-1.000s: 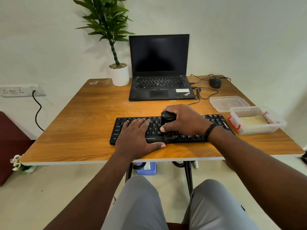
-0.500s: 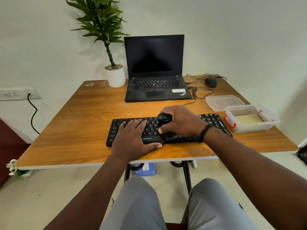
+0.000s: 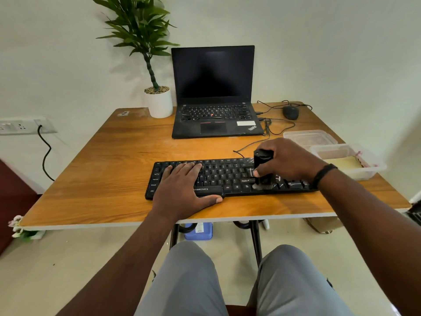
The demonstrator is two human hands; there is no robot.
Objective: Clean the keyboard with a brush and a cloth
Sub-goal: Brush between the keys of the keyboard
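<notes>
A seated person in grey trousers cleans a black Zebronics keyboard (image 3: 227,179) lying near the front edge of a wooden table (image 3: 102,179). The left hand (image 3: 182,185) lies flat on the keyboard's left half, fingers straight across the keys and thumb stretched along its front edge. The right hand (image 3: 287,160), a dark band at its wrist, curls its fingers and thumb round a stubby black brush (image 3: 262,169) standing upright on the keyboard's right half, pale bristles down on the lower key rows. Just right of the keyboard stands a clear plastic box (image 3: 369,169) with a yellowish cloth (image 3: 344,163) folded inside; its clear lid (image 3: 309,137) lies behind it. Beyond the keyboard sits an open ThinkPad laptop (image 3: 214,92) with a dark screen, a potted plant (image 3: 150,65) to the laptop's left and a black mouse (image 3: 291,112) to its right, cables trailing between them
</notes>
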